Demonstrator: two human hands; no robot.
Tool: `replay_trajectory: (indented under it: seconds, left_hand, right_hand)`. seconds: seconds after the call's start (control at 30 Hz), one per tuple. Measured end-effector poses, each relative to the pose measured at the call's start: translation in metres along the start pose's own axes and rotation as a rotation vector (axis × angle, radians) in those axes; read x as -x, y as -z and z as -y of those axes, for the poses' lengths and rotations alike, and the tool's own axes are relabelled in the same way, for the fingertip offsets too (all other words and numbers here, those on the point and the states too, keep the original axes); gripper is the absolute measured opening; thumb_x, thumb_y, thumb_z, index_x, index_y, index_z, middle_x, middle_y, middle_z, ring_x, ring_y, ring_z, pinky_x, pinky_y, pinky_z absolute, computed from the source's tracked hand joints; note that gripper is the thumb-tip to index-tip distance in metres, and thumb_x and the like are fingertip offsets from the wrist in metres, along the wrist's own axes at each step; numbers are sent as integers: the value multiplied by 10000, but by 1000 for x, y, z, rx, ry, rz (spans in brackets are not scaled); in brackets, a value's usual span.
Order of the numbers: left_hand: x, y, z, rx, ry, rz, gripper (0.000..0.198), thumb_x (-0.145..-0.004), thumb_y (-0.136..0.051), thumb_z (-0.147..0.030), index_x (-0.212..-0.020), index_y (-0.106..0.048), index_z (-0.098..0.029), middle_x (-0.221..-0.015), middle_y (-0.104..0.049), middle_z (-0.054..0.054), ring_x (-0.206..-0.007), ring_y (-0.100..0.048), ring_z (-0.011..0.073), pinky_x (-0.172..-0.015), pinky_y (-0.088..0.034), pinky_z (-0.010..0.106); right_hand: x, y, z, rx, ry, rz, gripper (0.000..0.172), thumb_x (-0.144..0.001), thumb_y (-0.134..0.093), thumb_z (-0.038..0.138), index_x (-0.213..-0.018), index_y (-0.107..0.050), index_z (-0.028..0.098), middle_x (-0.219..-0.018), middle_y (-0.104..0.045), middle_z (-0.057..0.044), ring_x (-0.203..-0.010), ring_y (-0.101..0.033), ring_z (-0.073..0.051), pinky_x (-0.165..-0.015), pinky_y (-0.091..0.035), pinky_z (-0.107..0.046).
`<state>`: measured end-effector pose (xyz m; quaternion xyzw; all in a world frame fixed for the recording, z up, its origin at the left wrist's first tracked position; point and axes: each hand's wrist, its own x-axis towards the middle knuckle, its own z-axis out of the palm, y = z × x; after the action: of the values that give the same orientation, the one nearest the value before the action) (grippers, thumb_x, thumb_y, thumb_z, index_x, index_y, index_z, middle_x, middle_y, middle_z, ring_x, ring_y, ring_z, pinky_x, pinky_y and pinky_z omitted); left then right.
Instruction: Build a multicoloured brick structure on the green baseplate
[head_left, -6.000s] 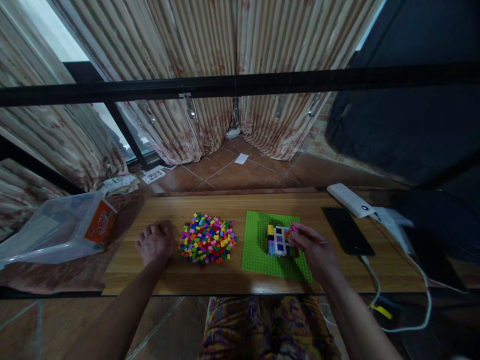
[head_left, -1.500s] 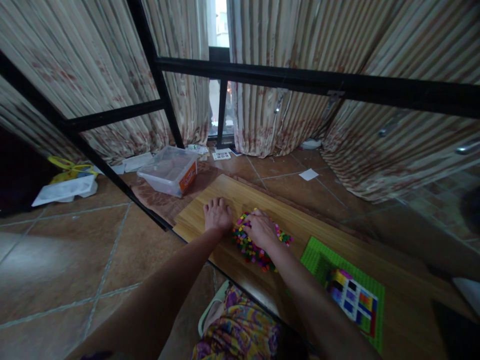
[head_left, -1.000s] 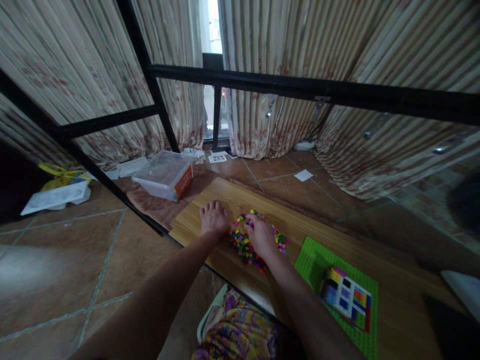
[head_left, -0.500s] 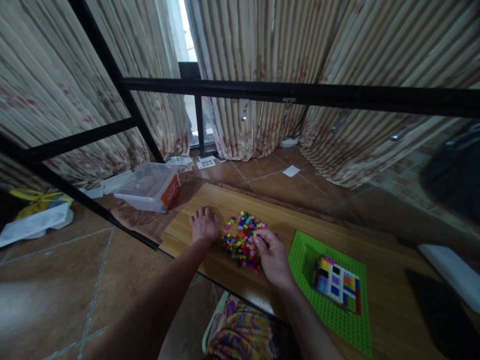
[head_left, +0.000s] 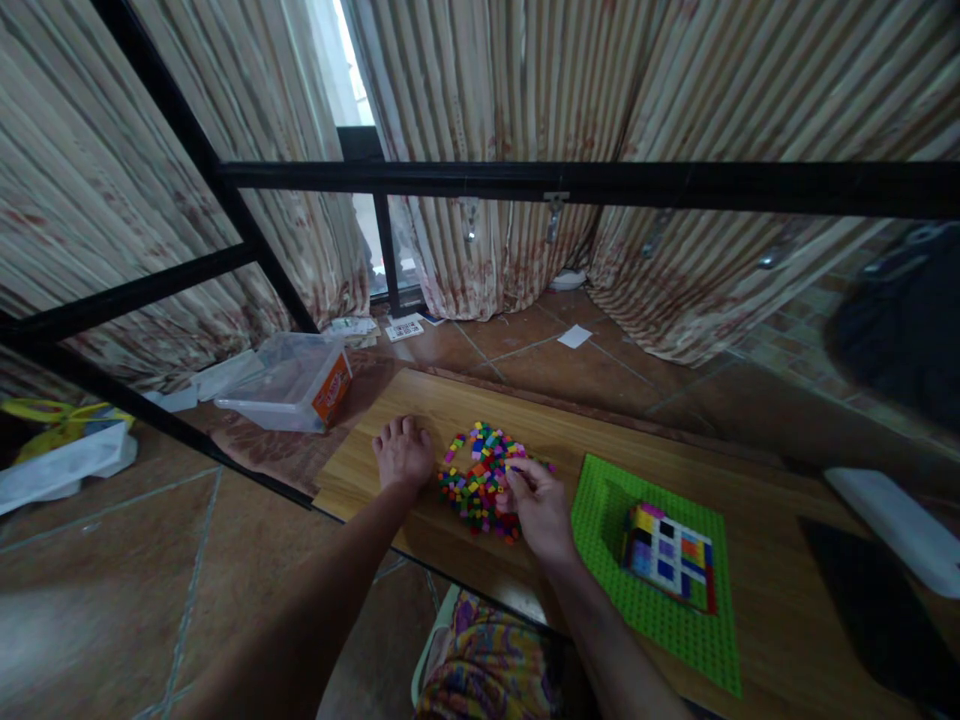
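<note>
A pile of small multicoloured building bricks point(head_left: 480, 490) lies loose on the wooden table. My left hand point(head_left: 403, 455) rests palm down on the tabletop just left of the pile, fingers spread and nothing in them. Over the pile's right side, my right hand point(head_left: 538, 500) is closed in a pinch, thumb against fingers. Whatever is between those fingertips is too small to make out against the bricks behind. To the right, a green baseplate point(head_left: 660, 640) carries a low block built of bricks point(head_left: 667, 560), with white, blue, red, yellow and black pieces on top.
The narrow wooden table point(head_left: 772, 560) bears a dark flat item point(head_left: 862, 600) and a white object point(head_left: 896, 530) at its right end. A clear plastic box point(head_left: 281, 385) with an orange label stands on the floor at left. A black metal frame point(head_left: 480, 180) crosses before the curtains.
The whole view has shifted slightly. My left hand stays flat on the table, and my right hand keeps its pinch over the bricks with a small turn of the fingers.
</note>
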<state>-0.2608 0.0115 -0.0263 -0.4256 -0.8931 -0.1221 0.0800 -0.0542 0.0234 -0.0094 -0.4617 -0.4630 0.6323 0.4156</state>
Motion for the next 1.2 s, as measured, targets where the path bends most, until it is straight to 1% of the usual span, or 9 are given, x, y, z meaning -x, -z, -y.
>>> replay_trajectory:
  seconds: [0.2, 0.27, 0.43, 0.57, 0.7, 0.8, 1.0, 1.13, 1.2]
  left_hand:
    - [0, -1, 0, 3, 1, -10, 388, -917, -360, -338, -1175, -578, -148, -1219, -589, 149, -1118, -500, 306, -929, -367, 448]
    - [0, 0, 0, 5, 4, -1, 386, -914, -366, -340, -1173, -581, -151, -1217, -588, 150, -1123, -498, 307, -933, -368, 445]
    - [-1, 2, -1, 13, 10, 24, 399, -912, -367, -342, -1188, -576, -146, -1235, -581, 156, -1149, -491, 309, -957, -361, 446]
    - [-1, 1, 0, 3, 10, 7, 422, -914, -349, -348, -1203, -571, -135, -1246, -576, 166, -1163, -483, 319, -967, -359, 452]
    - [-3, 1, 0, -21, 3, 25, 457, -913, -342, -365, -1237, -553, -123, -1266, -562, 185, -1172, -473, 336, -961, -360, 466]
    - [-4, 1, 0, -33, 9, 45, 470, -913, -337, -373, -1249, -547, -120, -1260, -561, 194, -1177, -468, 341, -961, -357, 473]
    - [-6, 2, -1, -39, 3, 49, 463, -914, -311, -379, -1206, -564, -123, -1246, -564, 190, -1162, -476, 344, -943, -373, 481]
    - [-7, 4, -2, -45, 13, 65, 454, -908, -322, -376, -1190, -569, -119, -1248, -560, 201, -1166, -475, 343, -942, -376, 485]
    - [-7, 5, -3, -48, 17, 69, 454, -906, -324, -375, -1186, -572, -117, -1254, -559, 202, -1164, -476, 345, -940, -379, 485]
  right_hand:
    - [-9, 4, 1, 13, -89, 45, 581, -692, -682, 513, -1168, -581, 195, -657, -655, 27, -468, -599, -147, -439, -523, -285]
    - [-7, 6, 5, 32, -90, 63, 541, -705, -665, 546, -1110, -588, 197, -632, -639, 36, -437, -567, -135, -410, -488, -266]
    - [8, 13, 14, 148, 9, 80, 434, -789, -560, 622, -724, -589, 193, -517, -509, 56, -372, -391, -74, -367, -314, -209]
    - [30, 25, 18, 120, 68, 49, 425, -836, -524, 587, -741, -638, 189, -551, -496, 47, -444, -413, -82, -423, -332, -208]
    - [52, 51, 27, 99, 118, 15, 381, -854, -537, 540, -976, -672, 206, -713, -634, 2, -587, -577, -133, -558, -474, -252]
    - [64, 82, 34, 179, 121, -73, 379, -842, -578, 524, -1050, -652, 216, -858, -706, -45, -718, -659, -182, -674, -529, -309]
    - [63, 146, 44, 563, 239, -311, 298, -831, -595, 498, -924, -683, 228, -999, -727, -74, -921, -671, -241, -827, -498, -369]
    - [51, 167, 43, 734, 316, -362, 297, -860, -544, 480, -903, -692, 226, -907, -712, -56, -832, -650, -216, -774, -483, -349]
    - [44, 171, 39, 796, 409, -381, 303, -855, -549, 486, -855, -700, 222, -913, -691, -67, -891, -620, -227, -822, -464, -368]
